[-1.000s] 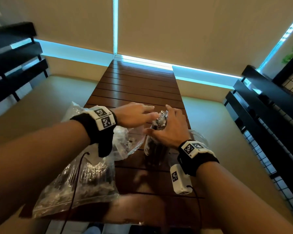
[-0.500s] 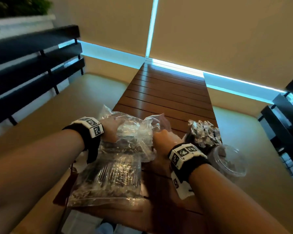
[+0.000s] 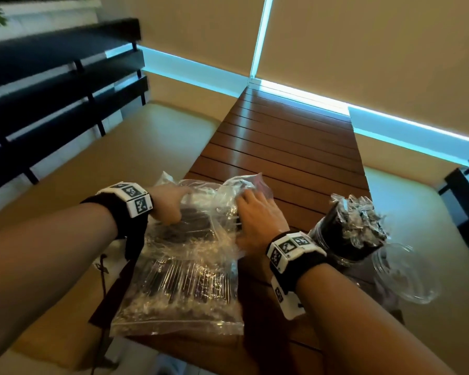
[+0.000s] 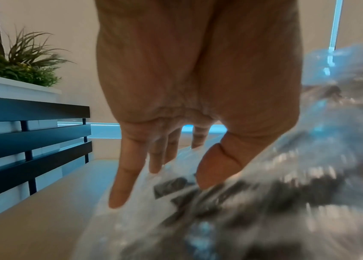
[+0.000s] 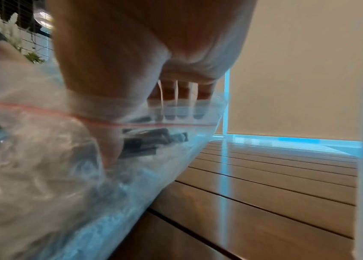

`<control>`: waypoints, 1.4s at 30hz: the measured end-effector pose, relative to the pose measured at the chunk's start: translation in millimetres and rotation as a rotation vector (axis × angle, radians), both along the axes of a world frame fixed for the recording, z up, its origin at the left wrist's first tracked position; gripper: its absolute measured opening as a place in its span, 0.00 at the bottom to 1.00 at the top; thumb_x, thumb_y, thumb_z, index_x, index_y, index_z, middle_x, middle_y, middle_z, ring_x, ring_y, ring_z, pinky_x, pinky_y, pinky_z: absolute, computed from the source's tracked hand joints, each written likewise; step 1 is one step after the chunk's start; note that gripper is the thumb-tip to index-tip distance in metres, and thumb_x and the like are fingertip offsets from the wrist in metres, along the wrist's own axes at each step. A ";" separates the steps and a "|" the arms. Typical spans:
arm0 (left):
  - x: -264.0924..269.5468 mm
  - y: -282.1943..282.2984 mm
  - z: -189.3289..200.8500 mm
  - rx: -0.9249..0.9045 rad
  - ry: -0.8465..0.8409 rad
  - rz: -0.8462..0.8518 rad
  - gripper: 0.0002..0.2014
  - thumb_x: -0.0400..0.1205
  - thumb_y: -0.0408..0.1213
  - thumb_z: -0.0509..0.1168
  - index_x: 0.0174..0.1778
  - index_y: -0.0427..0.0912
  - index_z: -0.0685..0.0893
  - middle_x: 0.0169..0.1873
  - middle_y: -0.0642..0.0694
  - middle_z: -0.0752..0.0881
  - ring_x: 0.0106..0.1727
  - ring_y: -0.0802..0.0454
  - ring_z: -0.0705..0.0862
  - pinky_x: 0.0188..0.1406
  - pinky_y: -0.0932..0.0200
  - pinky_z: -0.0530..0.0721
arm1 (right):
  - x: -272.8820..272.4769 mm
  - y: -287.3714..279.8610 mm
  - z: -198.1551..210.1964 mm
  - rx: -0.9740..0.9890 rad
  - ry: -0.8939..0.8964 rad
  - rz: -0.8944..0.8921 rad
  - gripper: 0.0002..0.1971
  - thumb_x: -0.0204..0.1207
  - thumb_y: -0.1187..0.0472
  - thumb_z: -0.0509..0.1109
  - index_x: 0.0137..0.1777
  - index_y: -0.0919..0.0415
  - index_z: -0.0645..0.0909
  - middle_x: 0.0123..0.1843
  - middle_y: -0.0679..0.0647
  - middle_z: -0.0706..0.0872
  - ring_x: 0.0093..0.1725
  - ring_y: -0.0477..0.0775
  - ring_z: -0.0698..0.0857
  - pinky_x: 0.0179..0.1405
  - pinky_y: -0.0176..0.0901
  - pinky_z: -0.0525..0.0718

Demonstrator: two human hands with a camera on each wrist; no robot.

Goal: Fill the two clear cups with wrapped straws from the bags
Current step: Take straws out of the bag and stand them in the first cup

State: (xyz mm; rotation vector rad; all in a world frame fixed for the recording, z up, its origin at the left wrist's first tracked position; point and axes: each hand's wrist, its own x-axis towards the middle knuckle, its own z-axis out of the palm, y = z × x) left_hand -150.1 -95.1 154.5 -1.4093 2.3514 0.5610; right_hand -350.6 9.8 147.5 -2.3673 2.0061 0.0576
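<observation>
Two clear zip bags of dark wrapped straws lie at the table's left. The far bag (image 3: 211,220) overlaps the near bag (image 3: 179,293). My left hand (image 3: 171,204) rests on the far bag's left edge, its fingers (image 4: 120,190) straight and its thumb touching the film. My right hand (image 3: 255,212) reaches into the far bag's mouth (image 5: 153,123), past the red zip line, with straight fingers just above the straws (image 5: 149,142). To the right, one clear cup (image 3: 336,239) is packed with straws (image 3: 360,220). Beside it sits the second clear cup (image 3: 406,274), which looks empty.
The slatted wooden table (image 3: 295,147) is narrow and runs away to a blind-covered window. Beige bench cushions (image 3: 136,158) flank it on both sides. A black slatted backrest (image 3: 52,85) rises at the left with a planter (image 4: 16,70) above it.
Both hands left the packed cup and moved left to the far bag. Over the last half second my right hand has pushed further into its mouth.
</observation>
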 end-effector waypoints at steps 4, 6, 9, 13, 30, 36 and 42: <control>-14.3 -12.1 20.4 -0.113 0.251 -0.007 0.21 0.85 0.49 0.55 0.67 0.41 0.82 0.66 0.45 0.83 0.63 0.46 0.81 0.66 0.46 0.78 | 11.7 -2.9 -6.4 0.182 0.015 -0.013 0.30 0.72 0.45 0.69 0.71 0.60 0.74 0.70 0.56 0.74 0.72 0.58 0.71 0.71 0.54 0.71; -29.8 -12.4 27.3 -0.083 0.426 -0.007 0.30 0.84 0.64 0.52 0.69 0.45 0.80 0.64 0.49 0.80 0.63 0.49 0.80 0.67 0.45 0.77 | 14.9 -4.2 -4.1 0.220 -0.027 -0.059 0.28 0.73 0.51 0.71 0.70 0.63 0.75 0.68 0.57 0.76 0.69 0.58 0.74 0.69 0.51 0.73; -60.8 -2.8 34.3 -0.077 0.401 -0.210 0.39 0.75 0.72 0.61 0.76 0.50 0.73 0.70 0.50 0.76 0.67 0.51 0.77 0.67 0.50 0.77 | 21.3 -6.6 -5.9 0.284 -0.051 -0.100 0.31 0.72 0.60 0.75 0.74 0.67 0.70 0.70 0.58 0.78 0.69 0.59 0.77 0.66 0.45 0.76; -93.0 -0.8 24.2 -0.160 0.178 -0.346 0.37 0.72 0.61 0.72 0.74 0.50 0.71 0.65 0.47 0.81 0.61 0.47 0.81 0.61 0.46 0.83 | 27.7 -4.3 -15.4 0.368 -0.100 -0.151 0.23 0.78 0.60 0.71 0.70 0.69 0.76 0.66 0.62 0.82 0.68 0.61 0.79 0.61 0.44 0.77; -74.1 -12.6 28.2 -0.326 0.114 -0.383 0.24 0.76 0.24 0.64 0.67 0.43 0.74 0.60 0.43 0.80 0.58 0.43 0.80 0.50 0.51 0.81 | 6.7 1.3 -13.7 -0.031 -0.098 -0.040 0.17 0.75 0.67 0.71 0.62 0.61 0.74 0.65 0.59 0.77 0.58 0.64 0.84 0.45 0.56 0.86; -70.0 -12.5 33.7 -0.320 0.200 -0.373 0.18 0.77 0.28 0.64 0.64 0.42 0.78 0.59 0.44 0.83 0.59 0.45 0.81 0.53 0.51 0.82 | 12.3 -3.4 8.0 -0.179 0.062 -0.046 0.07 0.80 0.63 0.65 0.57 0.58 0.76 0.50 0.53 0.85 0.47 0.58 0.86 0.32 0.47 0.74; -68.8 -11.4 32.0 -0.333 0.277 -0.337 0.09 0.82 0.34 0.64 0.58 0.42 0.81 0.55 0.45 0.84 0.52 0.47 0.80 0.49 0.54 0.78 | 19.5 -8.3 28.0 0.076 0.015 0.013 0.19 0.76 0.39 0.68 0.57 0.53 0.76 0.44 0.49 0.78 0.39 0.54 0.77 0.38 0.47 0.74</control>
